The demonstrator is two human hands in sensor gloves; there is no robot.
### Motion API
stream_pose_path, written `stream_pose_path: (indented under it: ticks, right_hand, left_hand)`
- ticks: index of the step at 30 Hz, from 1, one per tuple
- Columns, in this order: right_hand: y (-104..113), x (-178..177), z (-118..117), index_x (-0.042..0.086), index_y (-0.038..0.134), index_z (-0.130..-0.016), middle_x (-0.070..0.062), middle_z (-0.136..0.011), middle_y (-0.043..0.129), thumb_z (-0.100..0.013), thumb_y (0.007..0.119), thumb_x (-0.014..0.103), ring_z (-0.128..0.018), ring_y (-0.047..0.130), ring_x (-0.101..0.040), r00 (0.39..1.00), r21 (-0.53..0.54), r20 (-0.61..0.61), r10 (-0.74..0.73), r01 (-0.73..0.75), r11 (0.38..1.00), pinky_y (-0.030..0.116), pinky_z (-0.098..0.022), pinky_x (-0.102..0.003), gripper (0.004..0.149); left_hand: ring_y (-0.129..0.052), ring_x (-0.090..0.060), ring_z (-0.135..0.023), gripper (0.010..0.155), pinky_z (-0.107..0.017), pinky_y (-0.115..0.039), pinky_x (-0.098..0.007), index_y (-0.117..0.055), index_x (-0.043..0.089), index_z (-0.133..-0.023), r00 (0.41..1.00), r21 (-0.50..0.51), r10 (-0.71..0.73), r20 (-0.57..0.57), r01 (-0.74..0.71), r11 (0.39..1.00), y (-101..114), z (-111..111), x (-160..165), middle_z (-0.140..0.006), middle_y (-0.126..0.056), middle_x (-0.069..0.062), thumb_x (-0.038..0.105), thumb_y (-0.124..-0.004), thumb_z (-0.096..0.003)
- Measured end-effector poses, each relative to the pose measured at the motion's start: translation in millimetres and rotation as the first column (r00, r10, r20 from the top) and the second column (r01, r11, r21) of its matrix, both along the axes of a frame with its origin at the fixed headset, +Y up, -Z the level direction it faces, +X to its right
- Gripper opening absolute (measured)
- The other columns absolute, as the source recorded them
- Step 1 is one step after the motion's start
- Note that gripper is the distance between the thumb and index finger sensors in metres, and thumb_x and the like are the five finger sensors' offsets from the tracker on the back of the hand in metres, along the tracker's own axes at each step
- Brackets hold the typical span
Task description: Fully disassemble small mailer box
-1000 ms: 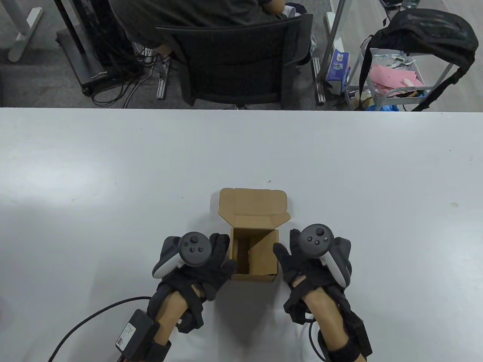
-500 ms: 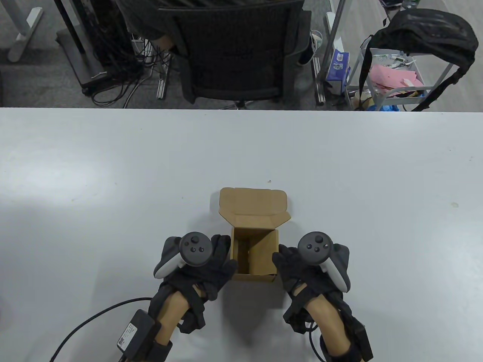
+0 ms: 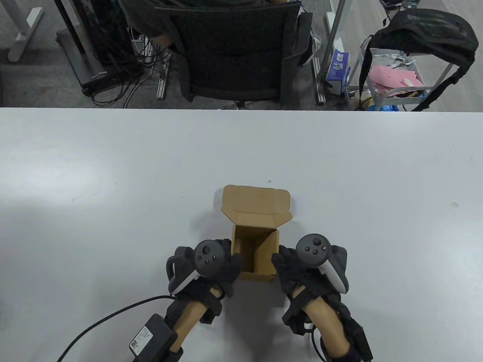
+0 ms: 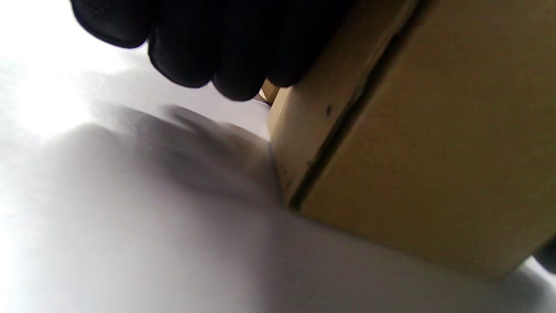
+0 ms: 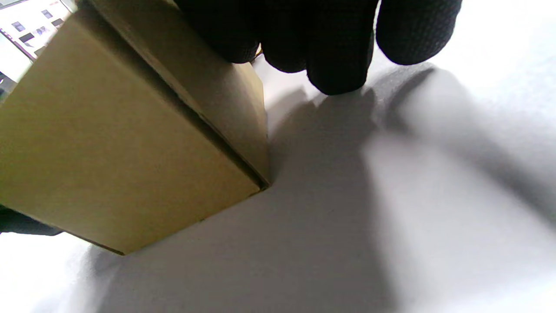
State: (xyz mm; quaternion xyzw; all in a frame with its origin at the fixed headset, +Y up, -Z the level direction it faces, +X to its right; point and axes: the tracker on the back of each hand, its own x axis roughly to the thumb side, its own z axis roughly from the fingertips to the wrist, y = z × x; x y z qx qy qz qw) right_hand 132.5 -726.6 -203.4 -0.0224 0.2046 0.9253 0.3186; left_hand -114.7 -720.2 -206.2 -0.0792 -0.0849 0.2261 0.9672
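Observation:
A small brown cardboard mailer box [image 3: 256,260] stands near the table's front edge, its lid [image 3: 256,205] folded open toward the far side, the inside empty. My left hand [image 3: 222,269] presses against the box's left wall, the thumb at the near left corner. My right hand [image 3: 288,266] presses against the right wall. In the left wrist view the gloved fingers [image 4: 226,65] lie on the box's side [image 4: 412,152]. In the right wrist view the fingers [image 5: 321,43] rest on the box's side [image 5: 130,161], and the box's near edge seems raised a little off the table.
The white table [image 3: 113,169] spreads wide on all sides. A black cable [image 3: 98,320] runs from my left forearm toward the front left. Beyond the far edge stand an office chair [image 3: 234,49] and a cart with a black bag [image 3: 426,34].
My left hand has shifted right and rotated, closing tighter on the box's left wall. The box has moved slightly to the right. The right hand has stayed against the right wall.

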Motion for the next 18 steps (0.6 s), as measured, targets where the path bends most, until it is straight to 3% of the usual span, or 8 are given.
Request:
stream_pose_path:
  ticks: [18]
  right_hand:
    - [-3.5, -0.7, -2.7, 0.009, 0.058, -0.092, -0.021, -0.099, 0.060, -0.040, 0.056, 0.055, -0.082, 0.075, -0.043, 0.996, 0.031, -0.010, -0.087, 0.087, 0.996, 0.061, -0.061, -0.060, 0.070]
  left_hand:
    - [-0.083, -0.046, -0.085, 0.074, -0.059, -0.068, -0.065, -0.080, 0.004, -0.089, 0.999, -0.028, 0.048, -0.013, -0.049, 0.998, -2.9, 0.2, -0.1, -0.090, -0.086, -0.022, 0.060, -0.060, -0.0458]
